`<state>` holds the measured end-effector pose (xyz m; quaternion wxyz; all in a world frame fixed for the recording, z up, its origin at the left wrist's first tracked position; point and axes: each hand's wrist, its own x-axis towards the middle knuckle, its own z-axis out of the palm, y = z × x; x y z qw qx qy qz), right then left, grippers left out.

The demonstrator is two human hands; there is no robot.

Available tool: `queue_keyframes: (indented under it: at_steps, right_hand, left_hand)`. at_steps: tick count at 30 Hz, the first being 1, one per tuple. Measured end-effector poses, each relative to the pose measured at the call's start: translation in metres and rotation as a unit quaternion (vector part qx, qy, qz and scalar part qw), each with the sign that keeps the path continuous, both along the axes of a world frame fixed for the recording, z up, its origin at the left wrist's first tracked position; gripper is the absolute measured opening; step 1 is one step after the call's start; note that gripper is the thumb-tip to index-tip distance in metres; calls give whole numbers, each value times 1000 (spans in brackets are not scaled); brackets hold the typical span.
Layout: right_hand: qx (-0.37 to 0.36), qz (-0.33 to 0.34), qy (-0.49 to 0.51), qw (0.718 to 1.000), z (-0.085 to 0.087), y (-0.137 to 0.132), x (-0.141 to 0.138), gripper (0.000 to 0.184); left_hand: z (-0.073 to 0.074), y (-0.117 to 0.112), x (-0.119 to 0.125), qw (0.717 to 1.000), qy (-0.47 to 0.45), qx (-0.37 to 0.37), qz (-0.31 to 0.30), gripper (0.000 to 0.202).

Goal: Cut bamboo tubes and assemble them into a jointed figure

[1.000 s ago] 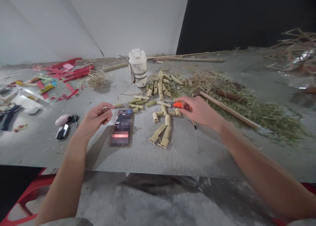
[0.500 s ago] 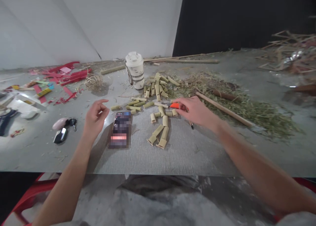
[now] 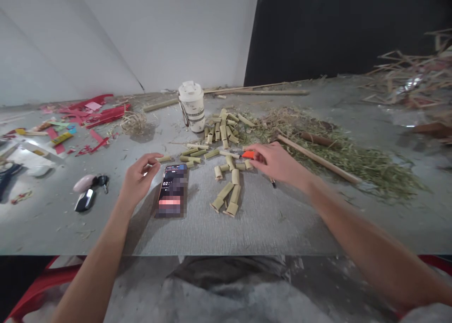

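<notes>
My left hand hovers just left of the phone, fingers loosely curved and apart, holding nothing. Its index fingertip reaches the end of a short bamboo piece; whether they touch I cannot tell. My right hand is closed around an orange-handled tool, most of it hidden by the fingers. Below that hand a dark tip pokes out. Between the hands, cut bamboo tubes are laid out like a figure with arms and two legs. More loose bamboo pieces lie above it.
A white lidded cup stands behind a heap of bamboo pieces. To the right, a wooden-handled tool rests on green shavings. Keys, red scraps and a woven ball lie left.
My left hand has moved slightly right and down, bringing its index finger to the bamboo piece. My right hand stays at the orange-handled tool. The whole view has shifted a little.
</notes>
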<state>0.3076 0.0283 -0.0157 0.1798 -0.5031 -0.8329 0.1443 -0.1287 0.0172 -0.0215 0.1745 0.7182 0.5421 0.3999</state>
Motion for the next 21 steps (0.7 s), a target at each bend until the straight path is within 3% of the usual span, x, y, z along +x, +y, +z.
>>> queue_keyframes:
  at_steps: [12,21]
  right_hand:
    - [-15,-1,3,1000,0,0,0,51]
    - [-9,-1,9,1000,-2,0,0,49]
  left_hand:
    - [-3,-5,0,997,80,13,6,29]
    - [-3,-2,0,992,120,-1,-26,31]
